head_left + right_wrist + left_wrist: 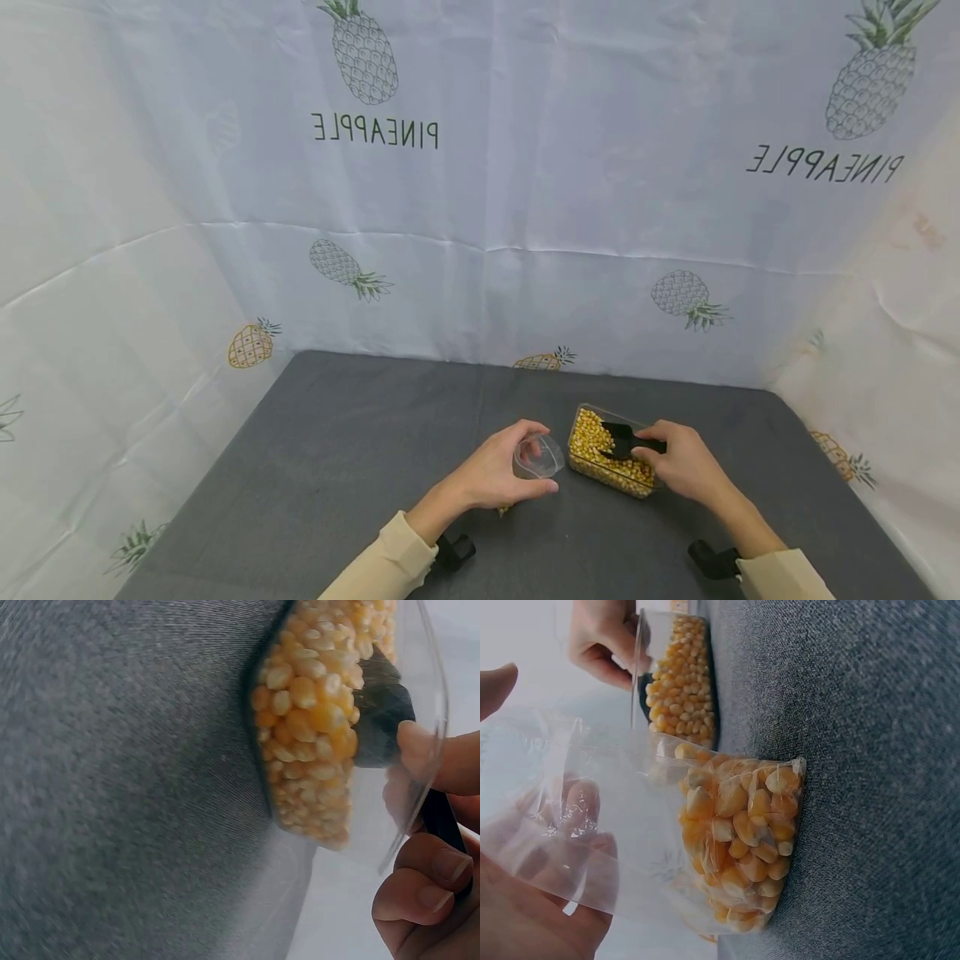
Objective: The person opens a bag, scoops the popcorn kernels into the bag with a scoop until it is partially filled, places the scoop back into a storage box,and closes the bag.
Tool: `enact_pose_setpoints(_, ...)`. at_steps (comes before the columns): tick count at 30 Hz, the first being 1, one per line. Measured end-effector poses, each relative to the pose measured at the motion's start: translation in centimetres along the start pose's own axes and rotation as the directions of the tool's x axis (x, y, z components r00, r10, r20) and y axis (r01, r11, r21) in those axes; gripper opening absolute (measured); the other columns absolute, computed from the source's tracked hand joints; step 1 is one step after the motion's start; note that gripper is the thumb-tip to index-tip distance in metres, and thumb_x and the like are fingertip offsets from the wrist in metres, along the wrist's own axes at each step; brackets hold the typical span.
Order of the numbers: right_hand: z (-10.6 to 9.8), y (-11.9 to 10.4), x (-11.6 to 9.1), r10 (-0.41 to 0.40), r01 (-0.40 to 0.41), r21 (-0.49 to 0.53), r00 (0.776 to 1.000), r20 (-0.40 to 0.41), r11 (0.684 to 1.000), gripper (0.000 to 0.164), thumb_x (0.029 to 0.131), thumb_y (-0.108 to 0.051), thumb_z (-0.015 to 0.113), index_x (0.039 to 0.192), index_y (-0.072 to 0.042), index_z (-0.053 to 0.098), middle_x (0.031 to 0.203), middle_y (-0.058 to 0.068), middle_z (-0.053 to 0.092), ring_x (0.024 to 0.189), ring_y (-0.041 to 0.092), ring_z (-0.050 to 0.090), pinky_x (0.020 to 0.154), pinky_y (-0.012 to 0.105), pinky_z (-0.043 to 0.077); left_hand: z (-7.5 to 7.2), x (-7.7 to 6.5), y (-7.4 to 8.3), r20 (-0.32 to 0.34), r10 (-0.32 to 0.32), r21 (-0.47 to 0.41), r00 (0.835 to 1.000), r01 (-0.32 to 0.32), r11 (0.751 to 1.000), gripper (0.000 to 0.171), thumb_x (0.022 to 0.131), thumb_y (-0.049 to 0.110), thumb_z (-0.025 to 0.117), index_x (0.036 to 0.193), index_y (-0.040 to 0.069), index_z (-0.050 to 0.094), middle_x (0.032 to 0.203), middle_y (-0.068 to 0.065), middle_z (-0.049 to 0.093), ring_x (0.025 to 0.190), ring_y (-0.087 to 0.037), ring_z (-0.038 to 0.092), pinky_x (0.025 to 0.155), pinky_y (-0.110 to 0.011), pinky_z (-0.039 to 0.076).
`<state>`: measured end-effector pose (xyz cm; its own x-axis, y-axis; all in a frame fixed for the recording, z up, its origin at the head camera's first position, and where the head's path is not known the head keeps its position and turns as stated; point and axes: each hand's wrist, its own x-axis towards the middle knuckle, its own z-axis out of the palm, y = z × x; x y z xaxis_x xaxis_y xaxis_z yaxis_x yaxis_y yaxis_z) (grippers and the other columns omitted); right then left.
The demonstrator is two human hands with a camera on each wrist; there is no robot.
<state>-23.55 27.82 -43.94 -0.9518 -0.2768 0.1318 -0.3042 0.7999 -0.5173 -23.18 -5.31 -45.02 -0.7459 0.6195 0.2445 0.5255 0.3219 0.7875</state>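
A clear plastic bag [649, 847] stands upright on the table with yellow corn kernels [739, 840] in its bottom. My left hand [491, 471] curves round its upper part, thumb on one side and fingers on the other, and the bag's mouth gapes between them. To the right sits a clear rectangular container [375, 817] well filled with corn kernels [304, 720]. My right hand [686, 467] grips the handle of a small black scoop [621, 440]. The scoop's blade lies in among the kernels, its front partly buried.
A dark grey cloth-like surface covers the table [337, 442]. Behind and on both sides hangs a pale curtain [487, 183] printed with pineapples. Black bands [456, 552] are on both wrists. The container's wall stands just right of the bag.
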Motion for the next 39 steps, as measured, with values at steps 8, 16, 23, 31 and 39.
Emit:
enact_pose_setpoints(8, 0.6, 0.6, -0.1, 0.017, -0.016, 0.032, 0.999, -0.033, 0.999, 0.029, 0.096, -0.014, 0.071, 0.119, 0.004, 0.071, 0.099, 0.004, 0.067, 0.079, 0.015, 0.06, 0.067, 0.037, 0.047, 0.0, -0.1, 0.0, -0.006, 0.006, -0.006, 1.0, -0.006, 1.0, 0.062, 0.093, 0.039, 0.074, 0.144, 0.015, 0.049, 0.109, -0.001, 0.059, 0.09, -0.003, 0.054, 0.081, -0.024, 0.051)
enact_pose_setpoints(16, 0.1, 0.9, -0.6, 0.038, -0.033, 0.069, 0.996, -0.076, 0.997, 0.03, 0.096, -0.018, 0.071, 0.12, 0.001, 0.072, 0.104, 0.007, 0.07, 0.091, 0.026, 0.065, 0.073, 0.044, 0.052, 0.0, 0.0, 0.2, -0.011, -0.009, -0.014, 1.0, 0.009, 1.0, 0.062, 0.093, 0.041, 0.073, 0.144, 0.015, 0.049, 0.109, -0.001, 0.059, 0.089, -0.004, 0.053, 0.081, -0.024, 0.05)
enact_pose_setpoints(23, -0.3, 1.1, -1.0, 0.072, -0.065, 0.097, 0.994, -0.076, 0.993, 0.034, 0.098, -0.024, 0.071, 0.122, -0.001, 0.072, 0.099, 0.002, 0.069, 0.089, 0.024, 0.065, 0.074, 0.046, 0.053, 0.0, 0.0, 0.2, -0.012, -0.021, 0.003, 1.0, 0.021, 1.0, 0.061, 0.093, 0.041, 0.072, 0.144, 0.016, 0.05, 0.108, 0.003, 0.058, 0.089, -0.004, 0.052, 0.079, -0.024, 0.048)
enact_pose_setpoints(31, -0.4, 1.6, -1.6, 0.084, -0.075, 0.103, 0.993, -0.086, 0.992, 0.035, 0.098, -0.025, 0.07, 0.123, 0.0, 0.071, 0.111, 0.012, 0.07, 0.105, 0.039, 0.064, 0.082, 0.057, 0.053, 0.0, 0.0, 0.2, -0.012, -0.017, 0.0, 1.0, 0.017, 1.0, 0.06, 0.094, 0.042, 0.071, 0.144, 0.016, 0.05, 0.109, 0.0, 0.059, 0.09, -0.005, 0.052, 0.079, -0.024, 0.048)
enact_pose_setpoints(39, -0.4, 2.0, -2.1, 0.092, -0.076, 0.153, 0.991, -0.098, 0.985, 0.035, 0.098, -0.024, 0.07, 0.124, 0.0, 0.07, 0.116, 0.016, 0.069, 0.111, 0.044, 0.062, 0.081, 0.056, 0.053, 0.1, 0.0, 0.3, -0.015, -0.02, 0.01, 1.0, 0.02, 1.0, 0.059, 0.094, 0.042, 0.07, 0.144, 0.017, 0.05, 0.108, 0.0, 0.059, 0.09, -0.005, 0.052, 0.078, -0.024, 0.047)
